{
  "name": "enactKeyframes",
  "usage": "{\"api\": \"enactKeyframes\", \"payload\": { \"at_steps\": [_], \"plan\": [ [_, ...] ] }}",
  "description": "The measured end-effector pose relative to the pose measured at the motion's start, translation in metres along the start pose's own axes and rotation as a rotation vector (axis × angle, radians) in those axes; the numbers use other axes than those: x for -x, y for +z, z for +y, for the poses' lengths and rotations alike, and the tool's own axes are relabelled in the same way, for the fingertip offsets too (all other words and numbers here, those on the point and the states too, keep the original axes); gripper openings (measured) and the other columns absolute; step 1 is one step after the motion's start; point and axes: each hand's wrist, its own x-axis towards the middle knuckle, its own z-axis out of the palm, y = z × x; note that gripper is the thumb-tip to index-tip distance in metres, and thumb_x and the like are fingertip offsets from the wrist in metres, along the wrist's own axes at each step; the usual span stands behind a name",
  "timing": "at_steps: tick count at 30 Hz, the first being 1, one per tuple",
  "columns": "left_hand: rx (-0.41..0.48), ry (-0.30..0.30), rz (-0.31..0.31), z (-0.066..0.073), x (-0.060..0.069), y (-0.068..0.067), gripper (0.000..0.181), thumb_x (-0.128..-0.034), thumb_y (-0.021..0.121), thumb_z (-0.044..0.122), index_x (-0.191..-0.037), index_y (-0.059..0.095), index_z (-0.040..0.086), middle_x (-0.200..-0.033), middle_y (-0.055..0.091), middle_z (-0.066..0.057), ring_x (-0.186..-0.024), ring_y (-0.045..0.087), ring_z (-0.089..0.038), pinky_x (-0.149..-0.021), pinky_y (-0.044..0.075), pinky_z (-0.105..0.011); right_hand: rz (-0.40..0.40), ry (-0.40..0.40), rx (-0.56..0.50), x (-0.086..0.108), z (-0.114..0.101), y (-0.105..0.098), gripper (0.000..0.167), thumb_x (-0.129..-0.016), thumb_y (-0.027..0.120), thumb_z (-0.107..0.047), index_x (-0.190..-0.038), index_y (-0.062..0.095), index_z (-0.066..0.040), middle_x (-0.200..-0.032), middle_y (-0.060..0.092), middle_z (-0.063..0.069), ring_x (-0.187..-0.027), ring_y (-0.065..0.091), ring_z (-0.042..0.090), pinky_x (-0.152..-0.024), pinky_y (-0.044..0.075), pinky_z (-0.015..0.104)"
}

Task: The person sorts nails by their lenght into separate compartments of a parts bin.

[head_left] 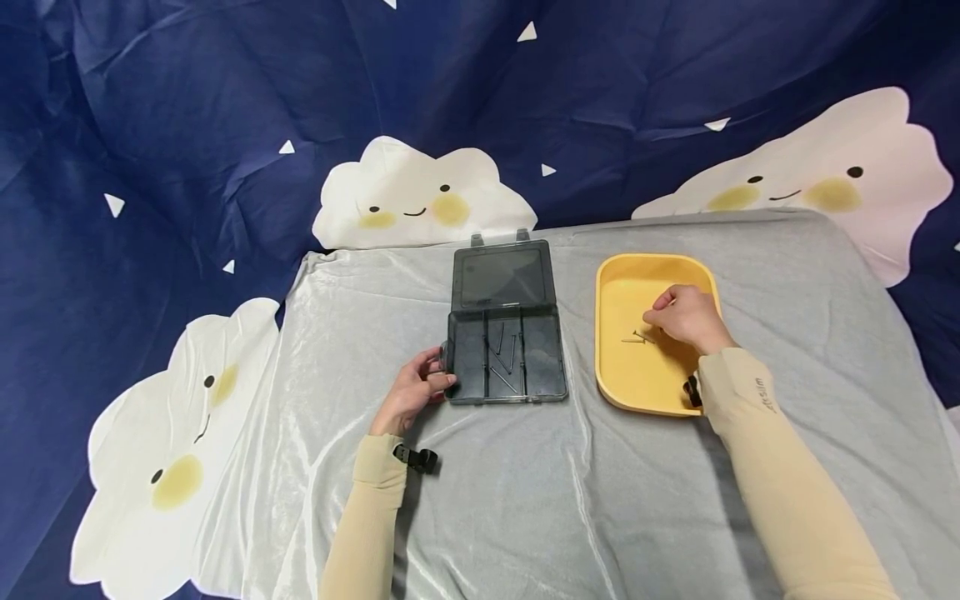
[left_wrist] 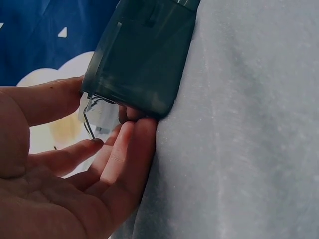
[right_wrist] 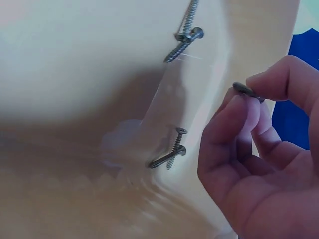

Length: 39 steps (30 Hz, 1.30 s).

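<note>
A dark translucent compartment box (head_left: 504, 398) lies with its lid raised away from me. Several long screws (head_left: 512, 357) rest in its middle compartment. My left hand (head_left: 412, 385) holds the box's left side, thumb on the upper edge and fingertips low against the wall; this also shows in the left wrist view, where the box (left_wrist: 144, 59) is seen end-on. Over the yellow tray (head_left: 609, 387), my right hand (head_left: 686, 318) pinches a screw (right_wrist: 243, 89) between thumb and fingers; most of that screw is hidden. Below it in the tray lie several loose screws (right_wrist: 174, 152).
A grey velvety cloth (head_left: 495, 492) covers the table. Behind it hangs a dark blue curtain (head_left: 600, 92) with white clouds. The tray stands to the right of the box, a strip of cloth between them. Each wrist carries a small black strap device (head_left: 415, 457).
</note>
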Motion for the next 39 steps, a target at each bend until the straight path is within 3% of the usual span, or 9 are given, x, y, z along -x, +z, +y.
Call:
{"api": "enactKeyframes", "payload": {
  "at_steps": [4,13,20,27,39],
  "plan": [
    [-0.001,-0.003,0.004,0.000,0.000,0.000,0.067,-0.0859,0.066,0.000,-0.146,0.038,0.008,-0.132,0.054,-0.019,-0.087,0.061,-0.006,-0.072,0.051,-0.028,0.029,-0.007,-0.021,0.001,-0.002,-0.001,0.027,-0.083,0.066,-0.026,-0.092,0.059,-0.001,-0.068,0.062,0.002,-0.064,0.052,0.017,-0.057,0.041,0.028],
    [-0.006,-0.008,0.011,0.002,0.001,0.000,0.069,-0.0851,0.067,0.001,-0.147,0.038,0.008,-0.130,0.055,-0.018,-0.087,0.062,-0.006,-0.071,0.052,-0.029,0.091,-0.015,-0.077,0.005,-0.011,-0.004,0.024,-0.083,0.066,-0.024,-0.093,0.061,-0.002,-0.080,0.060,0.006,-0.067,0.052,0.017,-0.059,0.042,0.027],
    [-0.001,-0.019,0.007,0.000,-0.001,-0.001,0.067,-0.0855,0.068,0.001,-0.146,0.039,0.009,-0.131,0.055,-0.018,-0.087,0.062,-0.005,-0.073,0.052,-0.029,0.147,-0.055,-0.091,0.009,-0.019,-0.008,0.020,-0.083,0.067,-0.021,-0.092,0.063,-0.003,-0.079,0.061,0.004,-0.066,0.051,0.013,-0.059,0.041,0.023],
    [-0.011,-0.019,-0.010,-0.001,-0.002,-0.002,0.068,-0.0865,0.068,0.002,-0.147,0.037,0.008,-0.135,0.052,-0.020,-0.087,0.062,-0.005,-0.076,0.051,-0.031,0.160,-0.064,-0.161,0.012,-0.032,-0.014,0.021,-0.082,0.066,-0.020,-0.093,0.062,-0.003,-0.076,0.061,-0.002,-0.062,0.053,0.007,-0.056,0.043,0.022],
    [0.000,-0.015,0.013,0.000,0.000,-0.001,0.068,-0.0847,0.068,0.001,-0.146,0.039,0.009,-0.127,0.055,-0.015,-0.088,0.061,-0.006,-0.072,0.052,-0.029,0.186,-0.122,-0.290,0.019,-0.057,-0.019,0.019,-0.081,0.066,-0.015,-0.095,0.061,-0.003,-0.074,0.057,-0.010,-0.060,0.051,0.001,-0.055,0.044,0.019]
  ]
}}
